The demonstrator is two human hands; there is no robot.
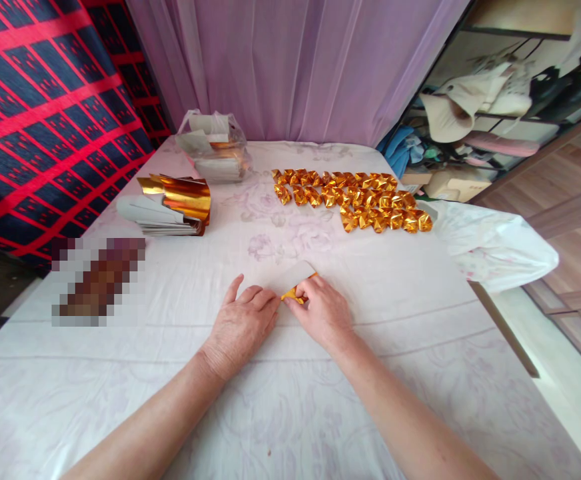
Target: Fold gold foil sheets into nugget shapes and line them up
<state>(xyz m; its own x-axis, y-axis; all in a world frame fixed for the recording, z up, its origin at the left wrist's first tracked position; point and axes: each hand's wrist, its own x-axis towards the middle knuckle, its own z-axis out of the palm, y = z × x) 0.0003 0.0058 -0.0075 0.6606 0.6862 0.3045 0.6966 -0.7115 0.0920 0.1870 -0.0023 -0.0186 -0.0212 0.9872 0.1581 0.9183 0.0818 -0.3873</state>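
From my feed, both hands sit just below the middle of the frame on the white cloth-covered table [420,347]. My left hand [243,323] lies flat, fingers together and pressed down on the near edge of a sheet of paper [283,277], white side up, with a gold underside peeking out at its right corner. My right hand [323,310] touches the same sheet, its fingertips curled and pinching that gold edge; the two hands nearly meet. Above them, right of center, a cluster of folded gold pieces [365,200] lies in rough rows. In the upper left of the frame a stack of gold-and-white sheets [170,207] curls upward, and just behind it sits a clear plastic bag [215,153] holding more sheets. A blurred patch covers something at the left edge. A lilac curtain [295,67] hangs behind the table.
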